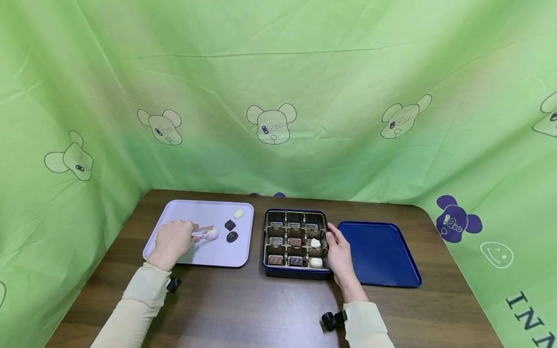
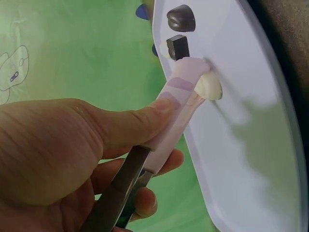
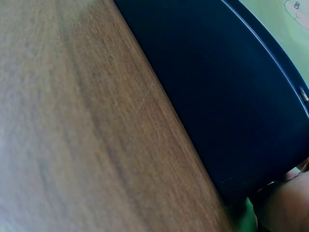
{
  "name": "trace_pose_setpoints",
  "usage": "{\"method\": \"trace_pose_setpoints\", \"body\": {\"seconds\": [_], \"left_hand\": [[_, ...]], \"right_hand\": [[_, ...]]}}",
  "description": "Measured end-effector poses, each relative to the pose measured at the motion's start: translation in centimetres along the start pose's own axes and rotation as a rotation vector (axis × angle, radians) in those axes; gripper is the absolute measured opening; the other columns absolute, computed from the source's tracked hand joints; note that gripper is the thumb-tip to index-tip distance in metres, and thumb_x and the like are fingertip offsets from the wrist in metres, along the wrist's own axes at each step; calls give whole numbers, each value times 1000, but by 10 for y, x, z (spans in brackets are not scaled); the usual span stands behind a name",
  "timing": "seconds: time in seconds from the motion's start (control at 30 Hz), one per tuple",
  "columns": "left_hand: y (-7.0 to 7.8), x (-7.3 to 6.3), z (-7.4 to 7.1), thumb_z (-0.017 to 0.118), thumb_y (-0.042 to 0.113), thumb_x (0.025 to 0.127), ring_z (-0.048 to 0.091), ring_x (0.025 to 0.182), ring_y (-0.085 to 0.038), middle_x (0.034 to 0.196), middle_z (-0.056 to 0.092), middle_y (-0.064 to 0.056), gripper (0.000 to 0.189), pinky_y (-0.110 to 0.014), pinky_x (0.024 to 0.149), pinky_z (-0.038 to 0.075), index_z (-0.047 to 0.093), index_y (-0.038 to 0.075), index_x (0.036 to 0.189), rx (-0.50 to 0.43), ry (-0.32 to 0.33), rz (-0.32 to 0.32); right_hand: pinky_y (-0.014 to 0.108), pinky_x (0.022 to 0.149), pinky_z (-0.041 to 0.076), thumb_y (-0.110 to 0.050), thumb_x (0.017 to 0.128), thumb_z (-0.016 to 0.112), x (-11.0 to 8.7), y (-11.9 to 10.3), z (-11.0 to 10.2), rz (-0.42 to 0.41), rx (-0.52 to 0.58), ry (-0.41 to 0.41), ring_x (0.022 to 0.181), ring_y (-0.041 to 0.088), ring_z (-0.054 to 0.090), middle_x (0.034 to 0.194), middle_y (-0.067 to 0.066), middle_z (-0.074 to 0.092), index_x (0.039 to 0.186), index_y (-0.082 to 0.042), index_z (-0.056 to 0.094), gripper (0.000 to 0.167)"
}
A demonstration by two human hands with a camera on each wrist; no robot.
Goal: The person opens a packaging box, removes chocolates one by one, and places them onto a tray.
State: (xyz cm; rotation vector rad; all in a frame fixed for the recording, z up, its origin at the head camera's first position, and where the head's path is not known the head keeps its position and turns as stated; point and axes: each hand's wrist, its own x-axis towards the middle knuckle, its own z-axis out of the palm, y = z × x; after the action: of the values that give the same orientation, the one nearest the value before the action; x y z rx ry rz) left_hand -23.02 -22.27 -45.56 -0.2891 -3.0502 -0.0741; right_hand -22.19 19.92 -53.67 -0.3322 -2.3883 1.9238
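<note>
My left hand [image 1: 175, 243] pinches a pair of metal tongs [image 2: 176, 108] with pale pink, soft-looking tips. Between those tips sits a white chocolate [image 2: 211, 87], low over the lilac tray [image 1: 197, 207]. Beside it on the tray lie a dark square chocolate [image 1: 230, 225], a dark rounded chocolate [image 1: 232, 237] and a cream oval chocolate [image 1: 239, 213]. At the right side of the navy chocolate box [image 1: 298, 274], my right hand [image 1: 341, 256] holds its edge. Brown and white chocolates fill the box's middle and front rows, and its back row has vacant compartments.
A navy lid [image 1: 380, 253] lies flat to the right of the box, behind the right hand. All of this is on a brown wooden table [image 1: 243, 309]. Green printed cloth [image 1: 278, 159] hangs around the table's back and sides.
</note>
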Motion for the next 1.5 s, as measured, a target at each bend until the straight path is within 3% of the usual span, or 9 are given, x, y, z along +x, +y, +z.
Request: {"method": "trace_pose_setpoints", "body": {"seconds": [0.3,0.67,1.0,1.2,1.5], "left_hand": [[0,0,7,80,29,86,66,67,-38,81,71,-18,26,-48,49,47,78,13,105,-17,16,-4],[-1,-5,11,80,32,86,66,69,-39,87,72,-20,33,-50,52,49,77,11,111,-59,28,-25],[1,-7,-3,81,31,86,65,62,-40,81,72,-19,31,-51,49,48,77,11,108,-66,201,26],[14,-1,-12,80,32,86,66,63,-39,82,73,-17,34,-51,48,48,77,12,113,-75,236,44],[48,8,-28,79,34,88,63,56,-32,74,70,-10,29,-46,42,43,76,18,112,-91,306,142]], "right_hand": [[47,115,28,-21,110,42,0,0,1,-16,23,15,141,33,38,152,22,43,155,-8,39,47],[49,118,26,-19,110,41,0,2,0,-20,22,3,145,34,33,156,21,39,155,-8,37,47],[51,117,25,-21,110,41,0,0,0,-17,15,6,145,36,33,156,22,38,156,-8,37,47],[52,118,25,-22,111,41,-1,-1,-1,-14,9,-1,146,36,31,157,21,36,156,-8,36,48],[49,117,26,-20,110,41,0,1,0,-15,26,1,144,34,34,155,22,39,155,-8,38,47]]}}
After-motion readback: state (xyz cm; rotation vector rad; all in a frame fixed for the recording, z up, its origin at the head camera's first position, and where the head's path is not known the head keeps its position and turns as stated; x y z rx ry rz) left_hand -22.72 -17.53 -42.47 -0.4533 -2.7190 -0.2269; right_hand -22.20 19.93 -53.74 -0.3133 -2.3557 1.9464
